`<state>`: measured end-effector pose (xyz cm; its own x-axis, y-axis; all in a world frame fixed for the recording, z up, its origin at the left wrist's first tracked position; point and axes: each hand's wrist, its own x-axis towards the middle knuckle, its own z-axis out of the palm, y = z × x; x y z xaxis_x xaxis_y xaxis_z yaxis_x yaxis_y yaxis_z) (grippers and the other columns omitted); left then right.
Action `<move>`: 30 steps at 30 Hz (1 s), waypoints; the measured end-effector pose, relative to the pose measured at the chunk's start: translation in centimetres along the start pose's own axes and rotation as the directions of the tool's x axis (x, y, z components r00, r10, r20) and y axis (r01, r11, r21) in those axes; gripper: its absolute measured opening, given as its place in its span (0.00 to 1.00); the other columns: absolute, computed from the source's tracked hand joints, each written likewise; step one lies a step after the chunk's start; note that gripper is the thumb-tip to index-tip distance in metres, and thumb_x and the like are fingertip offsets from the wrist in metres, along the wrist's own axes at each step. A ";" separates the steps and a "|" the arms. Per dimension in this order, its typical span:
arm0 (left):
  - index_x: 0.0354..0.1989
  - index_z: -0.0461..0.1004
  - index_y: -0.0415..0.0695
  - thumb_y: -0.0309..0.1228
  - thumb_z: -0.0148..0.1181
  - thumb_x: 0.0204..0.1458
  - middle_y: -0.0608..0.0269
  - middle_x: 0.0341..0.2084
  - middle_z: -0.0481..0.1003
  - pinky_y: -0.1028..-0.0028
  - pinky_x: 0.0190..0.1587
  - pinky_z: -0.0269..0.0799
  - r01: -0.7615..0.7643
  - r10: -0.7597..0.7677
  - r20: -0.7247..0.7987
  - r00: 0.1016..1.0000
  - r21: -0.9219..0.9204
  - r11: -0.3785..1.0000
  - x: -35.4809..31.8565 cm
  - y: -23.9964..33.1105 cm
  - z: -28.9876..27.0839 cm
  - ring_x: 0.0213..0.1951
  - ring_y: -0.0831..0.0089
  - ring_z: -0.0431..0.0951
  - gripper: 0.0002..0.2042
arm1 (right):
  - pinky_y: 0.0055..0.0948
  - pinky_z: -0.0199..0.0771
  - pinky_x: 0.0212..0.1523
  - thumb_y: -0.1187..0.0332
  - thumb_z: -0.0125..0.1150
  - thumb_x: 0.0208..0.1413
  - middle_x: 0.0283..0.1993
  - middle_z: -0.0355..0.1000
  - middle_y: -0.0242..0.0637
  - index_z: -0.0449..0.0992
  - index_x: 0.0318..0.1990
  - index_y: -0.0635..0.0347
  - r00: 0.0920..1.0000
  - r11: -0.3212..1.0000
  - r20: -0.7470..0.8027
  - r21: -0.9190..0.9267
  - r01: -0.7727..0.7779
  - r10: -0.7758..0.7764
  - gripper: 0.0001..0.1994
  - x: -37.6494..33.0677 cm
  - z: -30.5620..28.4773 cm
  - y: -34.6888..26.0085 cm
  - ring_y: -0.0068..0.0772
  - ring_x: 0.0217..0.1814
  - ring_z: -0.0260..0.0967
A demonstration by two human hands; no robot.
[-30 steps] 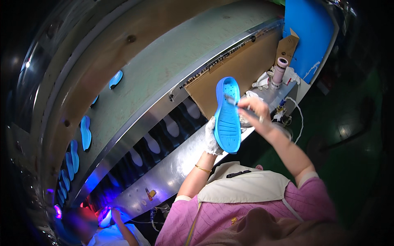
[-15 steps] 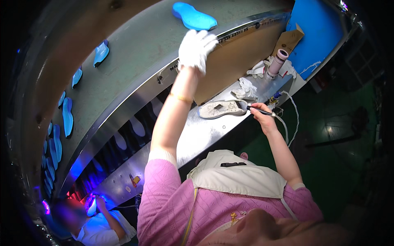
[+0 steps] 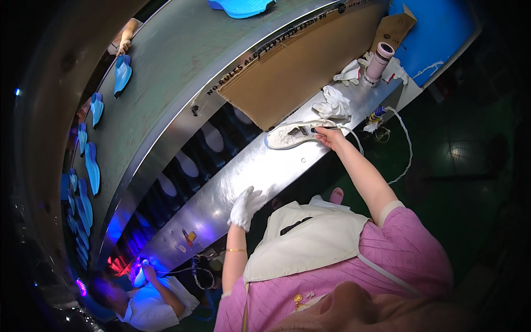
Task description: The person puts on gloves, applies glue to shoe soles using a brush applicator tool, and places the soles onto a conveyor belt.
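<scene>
**Right hand at the white shoe, gloved left hand resting on the steel bench**

The right hand [image 3: 331,135] is bare and closes narrowly around a thin dark tool, its tip touching the heel end of a white shoe [image 3: 293,134]. The shoe lies on its side on the steel bench [image 3: 243,171], just below a sheet of brown cardboard [image 3: 293,72]. The left hand [image 3: 246,206] wears a white glove and lies on the bench's near edge, well apart from the shoe, fingers loosely spread and holding nothing.

The shoe looks light and fairly soft in the upper, so it would likely flex if pinched; the firmer heel or sole edge seems the steadier place to grip, and the smooth steel may let it slide under the tool.

Beside the shoe lie crumpled white gloves [image 3: 333,105], and further right a pink-and-white tube [image 3: 379,62] stands upright. A thin white cord [image 3: 404,138] trails off the bench. Beyond the cardboard runs a grey conveyor belt [image 3: 166,83] carrying blue soles [image 3: 122,72]. At lower left another person [image 3: 149,301] works under blue-violet light.
</scene>
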<state>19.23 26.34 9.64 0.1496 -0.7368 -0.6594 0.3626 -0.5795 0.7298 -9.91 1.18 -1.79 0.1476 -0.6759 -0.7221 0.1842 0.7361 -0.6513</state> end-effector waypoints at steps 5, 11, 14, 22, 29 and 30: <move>0.64 0.52 0.35 0.42 0.41 0.62 0.40 0.59 0.59 0.56 0.57 0.66 0.010 -0.053 -0.138 0.989 -0.295 0.956 -3.5 -4.3 -2.8 0.56 0.44 0.66 0.27 | 0.15 0.71 0.30 0.45 0.64 0.49 0.39 0.78 0.35 0.72 0.41 0.58 0.986 0.982 0.065 -0.124 -0.146 0.155 0.25 -0.1 -0.8 -1.9 0.25 0.34 0.76; 0.63 0.52 0.36 0.42 0.41 0.61 0.37 0.60 0.58 0.55 0.57 0.65 -0.035 -0.019 -0.139 0.990 -0.377 0.925 -3.6 -4.4 -2.4 0.56 0.44 0.65 0.27 | 0.17 0.71 0.23 0.36 0.50 0.53 0.39 0.77 0.41 0.70 0.44 0.63 0.963 0.966 0.077 -0.038 -0.258 0.260 0.33 0.3 -4.4 -0.8 0.28 0.30 0.75; 0.63 0.52 0.35 0.42 0.43 0.61 0.37 0.60 0.57 0.55 0.57 0.65 -0.037 -0.022 -0.168 0.985 -0.341 0.939 -3.1 -3.6 -1.1 0.56 0.44 0.65 0.28 | 0.17 0.71 0.17 0.34 0.47 0.53 0.38 0.77 0.44 0.69 0.44 0.65 0.943 0.942 0.146 0.111 -0.316 0.299 0.36 1.4 -5.4 0.8 0.30 0.26 0.74; 0.63 0.51 0.35 0.42 0.42 0.61 0.38 0.59 0.59 0.56 0.58 0.64 0.040 -0.099 -0.174 0.980 -0.317 0.948 -1.9 -3.5 0.3 0.56 0.45 0.65 0.28 | 0.16 0.72 0.22 0.31 0.40 0.53 0.41 0.76 0.44 0.69 0.46 0.66 0.915 0.949 0.266 0.004 -0.316 0.304 0.40 2.6 -4.6 1.4 0.27 0.27 0.75; 0.63 0.51 0.34 0.41 0.41 0.61 0.38 0.59 0.59 0.55 0.59 0.62 0.033 -0.105 -0.204 0.973 -0.330 0.943 -2.0 -3.0 1.1 0.56 0.46 0.66 0.28 | 0.15 0.73 0.16 0.26 0.45 0.46 0.42 0.74 0.50 0.66 0.48 0.70 0.912 0.939 0.242 0.008 -0.343 0.331 0.46 0.8 -5.1 2.7 0.30 0.26 0.76; 0.63 0.51 0.34 0.41 0.41 0.61 0.38 0.59 0.59 0.55 0.59 0.62 0.034 -0.109 -0.216 0.970 -0.321 0.946 -2.0 -2.9 1.2 0.56 0.46 0.66 0.28 | 0.15 0.73 0.16 0.26 0.45 0.46 0.42 0.74 0.50 0.66 0.48 0.70 0.913 0.940 0.241 0.008 -0.342 0.330 0.46 0.2 -5.3 2.8 0.30 0.26 0.76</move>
<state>16.77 29.07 9.09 0.3048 -0.5765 -0.7581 0.6440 -0.4617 0.6100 -14.50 3.29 -4.96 0.4297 -0.3830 -0.8177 0.1301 0.9224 -0.3636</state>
